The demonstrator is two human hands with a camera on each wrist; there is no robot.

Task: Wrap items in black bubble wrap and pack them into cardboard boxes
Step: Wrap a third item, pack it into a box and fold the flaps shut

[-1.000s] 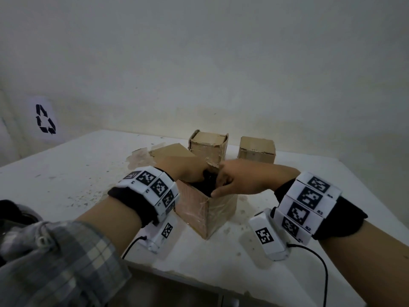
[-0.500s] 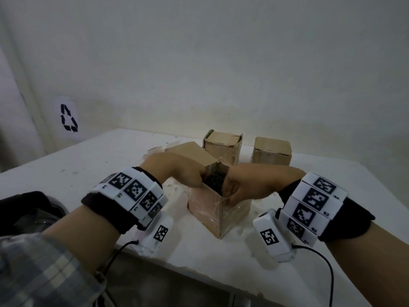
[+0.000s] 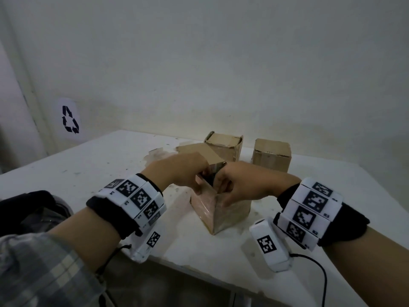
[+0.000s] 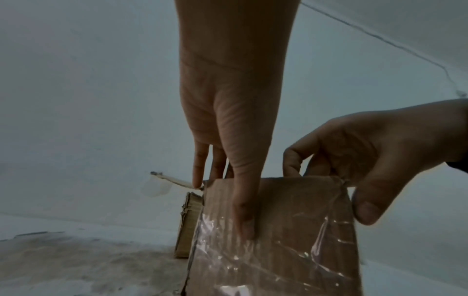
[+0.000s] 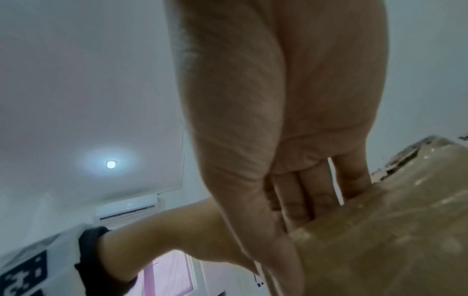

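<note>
A taped cardboard box (image 3: 204,210) stands open on the white table (image 3: 88,165), one flap (image 3: 199,150) folded out behind it. My left hand (image 3: 183,171) pinches the box's near wall: in the left wrist view the thumb (image 4: 243,220) lies down the outside of the box (image 4: 278,250) and the fingers reach inside. My right hand (image 3: 239,187) grips the rim at the near corner, thumb (image 4: 364,210) outside and fingers over the edge (image 5: 303,200). Only a dark sliver of black bubble wrap (image 3: 213,173) shows between the hands.
Two more cardboard boxes (image 3: 223,145) (image 3: 271,156) stand at the back by the wall. A dark bag (image 3: 33,207) lies at my left elbow. The table's front edge (image 3: 199,269) runs just below my wrists. A recycling sign (image 3: 70,119) hangs on the left wall.
Both hands have risen from inside the box to its rim, and the black bubble wrap that showed in the opening is now mostly covered. The view has shifted slightly.
</note>
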